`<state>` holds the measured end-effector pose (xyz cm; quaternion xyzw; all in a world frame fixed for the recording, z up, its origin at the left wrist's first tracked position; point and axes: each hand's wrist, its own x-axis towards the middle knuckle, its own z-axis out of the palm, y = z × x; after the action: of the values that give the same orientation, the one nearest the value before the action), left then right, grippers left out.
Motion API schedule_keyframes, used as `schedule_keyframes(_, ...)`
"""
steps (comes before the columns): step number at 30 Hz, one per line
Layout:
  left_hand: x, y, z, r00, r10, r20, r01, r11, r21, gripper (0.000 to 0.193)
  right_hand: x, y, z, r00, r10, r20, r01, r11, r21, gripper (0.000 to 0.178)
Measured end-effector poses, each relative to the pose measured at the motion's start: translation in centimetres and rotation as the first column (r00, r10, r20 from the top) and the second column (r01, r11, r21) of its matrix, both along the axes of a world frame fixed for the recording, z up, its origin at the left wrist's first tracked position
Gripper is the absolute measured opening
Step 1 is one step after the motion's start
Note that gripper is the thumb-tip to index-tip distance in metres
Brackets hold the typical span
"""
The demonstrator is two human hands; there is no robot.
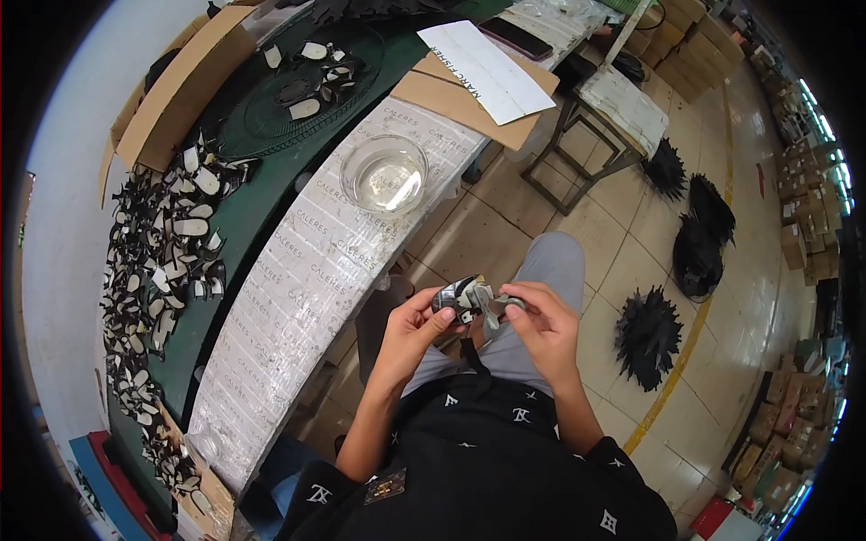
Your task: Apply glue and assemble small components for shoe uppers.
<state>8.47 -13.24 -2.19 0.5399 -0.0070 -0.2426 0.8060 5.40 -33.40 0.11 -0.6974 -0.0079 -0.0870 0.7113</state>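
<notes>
Above my lap, my left hand (417, 325) grips a small glossy black piece with a pale lining (467, 296), which looks like part of a shoe upper. Its thumb presses on the near side, and the fingers lie behind. On the other end, my right hand (547, 325) pinches a grey-white flap (494, 311) between thumb and fingers. This flap runs toward the black piece; whether the two are joined I cannot tell. A dark strap (473, 357) hangs just below the hands. Both hands are close together, with some fingertips hidden behind the piece.
A wrapped bench (298, 261) at left holds a clear glass bowl (384, 176), cardboard and a white sheet (492, 72). Beyond it, many black-and-white pieces (171, 243) lie piled on a green surface. A stool (613, 113) and bundles of black pieces (649, 338) stand on the tiled floor.
</notes>
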Motion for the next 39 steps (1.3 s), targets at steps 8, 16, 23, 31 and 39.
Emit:
schedule_keyframes(8,-0.2,-0.1,0.0,1.0,0.014,-0.006,-0.014,1.0,0.027,0.033,0.5,0.7,1.5,0.953,0.092,0.289,0.069,0.863,-0.501,0.026)
schedule_keyframes(16,-0.2,-0.1,0.4,1.0,0.007,0.007,-0.007,0.998,0.064,0.033,0.7,1.1,0.9,0.931,0.04,0.362,0.203,0.767,-0.609,0.03)
schedule_keyframes(23,-0.1,0.2,-0.3,1.0,0.012,-0.004,-0.012,0.998,0.056,0.037,0.3,1.1,1.9,0.946,-0.005,0.324,0.224,0.732,-0.644,0.03)
schedule_keyframes(31,0.3,0.1,1.0,0.994,-0.007,-0.108,0.001,0.999,-0.055,0.039,-0.6,0.4,2.3,0.993,-0.093,0.077,0.113,0.938,-0.328,0.026)
schedule_keyframes(39,0.3,-0.4,1.1,0.984,0.02,-0.177,-0.033,0.997,-0.069,0.033,-0.8,1.5,1.9,0.995,-0.048,0.083,0.073,0.939,-0.335,0.027)
